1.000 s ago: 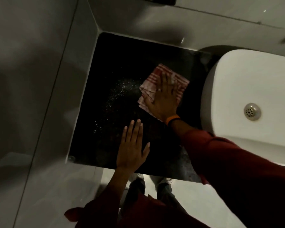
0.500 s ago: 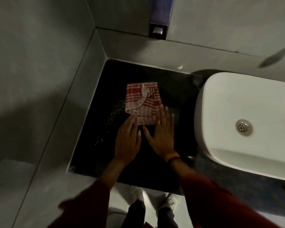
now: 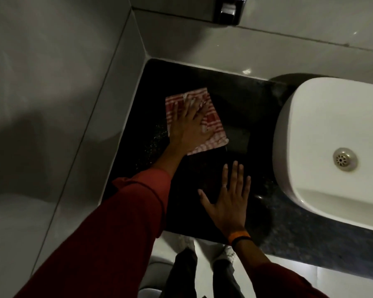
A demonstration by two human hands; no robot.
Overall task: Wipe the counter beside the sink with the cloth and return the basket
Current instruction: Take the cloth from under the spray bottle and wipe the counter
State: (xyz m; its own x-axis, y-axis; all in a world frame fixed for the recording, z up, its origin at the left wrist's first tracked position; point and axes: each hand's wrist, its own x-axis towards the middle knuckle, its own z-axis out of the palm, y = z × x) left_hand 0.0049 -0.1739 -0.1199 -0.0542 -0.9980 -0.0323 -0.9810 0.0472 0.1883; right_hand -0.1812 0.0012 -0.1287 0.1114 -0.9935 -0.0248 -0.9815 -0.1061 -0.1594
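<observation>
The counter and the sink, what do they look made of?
Counter: probably polished dark stone such as granite, black, glossy, with pale flecks. Sink: likely glazed ceramic, smooth glossy white; its drain looks like dull metal.

The cloth [image 3: 211,125] is red and white in a checked stripe. The counter [image 3: 235,108] is black with fine pale specks — the sink [image 3: 323,147] plain white, its drain [image 3: 345,159] dull silver. Both sleeves [image 3: 116,233] are dark red; an orange wristband [image 3: 238,235] circles one wrist.
</observation>
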